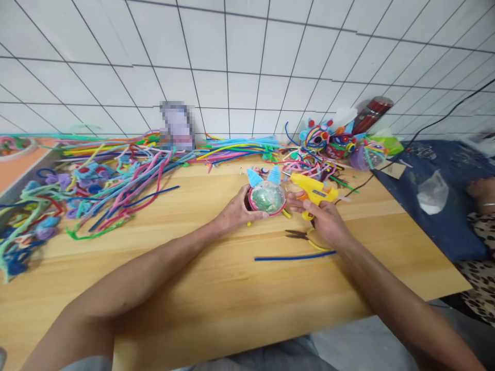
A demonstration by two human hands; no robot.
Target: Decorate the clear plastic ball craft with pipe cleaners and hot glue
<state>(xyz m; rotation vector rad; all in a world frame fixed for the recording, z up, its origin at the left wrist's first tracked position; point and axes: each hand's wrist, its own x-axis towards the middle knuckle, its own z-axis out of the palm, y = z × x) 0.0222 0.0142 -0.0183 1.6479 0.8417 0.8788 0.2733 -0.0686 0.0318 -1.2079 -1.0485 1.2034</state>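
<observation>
My left hand (238,208) is closed around the side of a clear, greenish ball ornament (266,197) with a pink rim. Two blue pipe-cleaner ears (263,177) stand up from its top. In my right hand (323,216) is a yellow hot glue gun (314,189), its nozzle pointing left above the ball's right side. The right fingertips reach close to the ball's edge; whether they touch it I cannot tell. Scissors (305,236) with yellow handles lie below my right hand, partly hidden by it. A dark blue pipe cleaner (294,256) lies nearer the front.
Many coloured pipe cleaners (135,170) are heaped at left and along the tiled wall. A blurred phone-like object (178,126) leans there. Finished ornaments (332,141) and a dark red flask (373,114) stand back right. A black cord (417,131) crosses near a person's arm (481,196).
</observation>
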